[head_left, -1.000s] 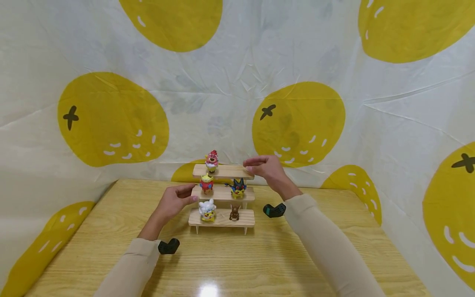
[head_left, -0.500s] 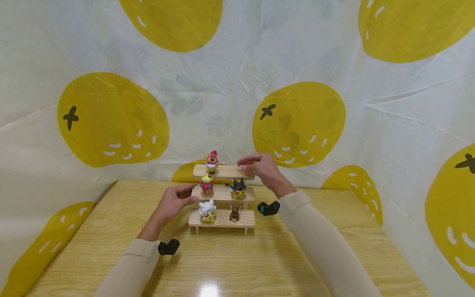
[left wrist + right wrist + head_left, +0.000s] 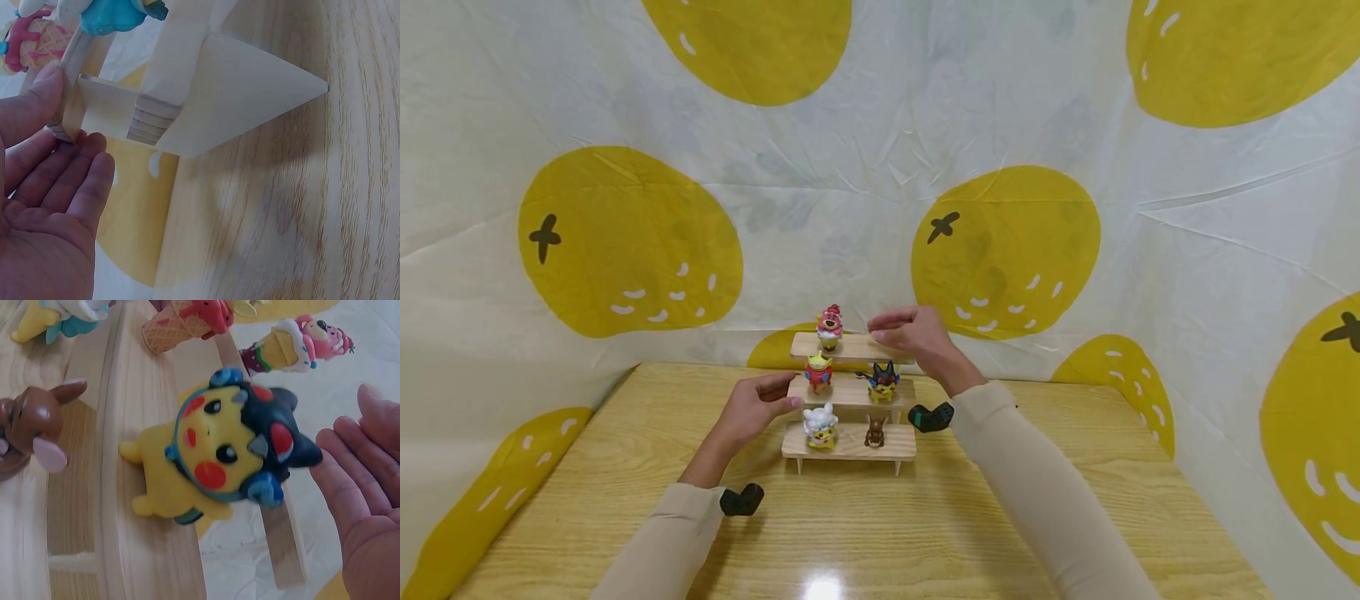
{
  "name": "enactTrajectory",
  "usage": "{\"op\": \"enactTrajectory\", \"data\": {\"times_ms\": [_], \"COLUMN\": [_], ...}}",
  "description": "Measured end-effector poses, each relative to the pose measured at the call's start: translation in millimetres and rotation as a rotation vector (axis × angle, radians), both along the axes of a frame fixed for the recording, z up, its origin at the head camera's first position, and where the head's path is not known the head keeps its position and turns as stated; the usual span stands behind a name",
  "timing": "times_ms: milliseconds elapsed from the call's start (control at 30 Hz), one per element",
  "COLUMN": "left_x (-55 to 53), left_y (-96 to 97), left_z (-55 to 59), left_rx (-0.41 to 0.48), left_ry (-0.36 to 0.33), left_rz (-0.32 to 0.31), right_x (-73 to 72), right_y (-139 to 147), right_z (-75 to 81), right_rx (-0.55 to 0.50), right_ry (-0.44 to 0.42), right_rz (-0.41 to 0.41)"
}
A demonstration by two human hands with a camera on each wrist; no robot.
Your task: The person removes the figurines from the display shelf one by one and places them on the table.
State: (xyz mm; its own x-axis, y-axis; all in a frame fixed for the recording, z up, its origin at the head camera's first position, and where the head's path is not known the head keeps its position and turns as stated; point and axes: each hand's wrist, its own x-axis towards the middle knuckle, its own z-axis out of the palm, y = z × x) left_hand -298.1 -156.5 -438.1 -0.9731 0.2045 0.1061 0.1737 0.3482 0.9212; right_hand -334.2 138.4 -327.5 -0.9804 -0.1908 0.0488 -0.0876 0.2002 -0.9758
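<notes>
A three-tier wooden display shelf (image 3: 849, 434) stands on the table. My left hand (image 3: 751, 415) grips the left end of its middle board, thumb above and fingers below in the left wrist view. My right hand (image 3: 921, 335), fingers extended and holding nothing, is over the right part of the top board; contact with it is unclear. A pink bear figurine (image 3: 829, 327) is on the top board's left. A red figurine with a yellow-green top (image 3: 818, 375) and a black-hooded yellow figurine (image 3: 212, 444) share the middle board. Below are a white-hatted yellow figurine (image 3: 820, 427) and a brown, big-eared figurine (image 3: 875, 431).
The wood-grain table (image 3: 850, 533) extends in front of the shelf and to both sides. A white cloth (image 3: 865, 250) printed with large yellow fruit hangs close behind. Black devices (image 3: 741, 500) sit at both wrists.
My right hand has shifted left along the top board, from its right end toward the pink bear figurine. The left hand and the figurines have stayed put.
</notes>
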Motion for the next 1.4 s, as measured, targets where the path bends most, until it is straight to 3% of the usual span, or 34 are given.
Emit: {"op": "enactTrajectory", "data": {"times_ms": [433,733,1133,1400], "left_x": [-1.3,-0.4,-1.5,-3.3], "left_y": [-0.3,1.9,0.7,-0.1], "left_z": [-0.8,2.0,-0.2,-1.8], "left_rx": [0.014,0.03,0.028,0.042], "left_ry": [0.005,-0.031,-0.037,-0.041], "left_rz": [-0.002,0.019,0.007,0.002], "right_x": [-6.1,-8.2,-9.5,-10.3], "right_y": [-19,-33,-56,-71], "right_z": [6.7,7.0,5.7,3.1], "right_rx": [0.003,-0.018,0.059,0.035], "right_ry": [0.003,0.006,0.025,0.039], "right_rz": [0.043,0.074,0.033,-0.012]}}
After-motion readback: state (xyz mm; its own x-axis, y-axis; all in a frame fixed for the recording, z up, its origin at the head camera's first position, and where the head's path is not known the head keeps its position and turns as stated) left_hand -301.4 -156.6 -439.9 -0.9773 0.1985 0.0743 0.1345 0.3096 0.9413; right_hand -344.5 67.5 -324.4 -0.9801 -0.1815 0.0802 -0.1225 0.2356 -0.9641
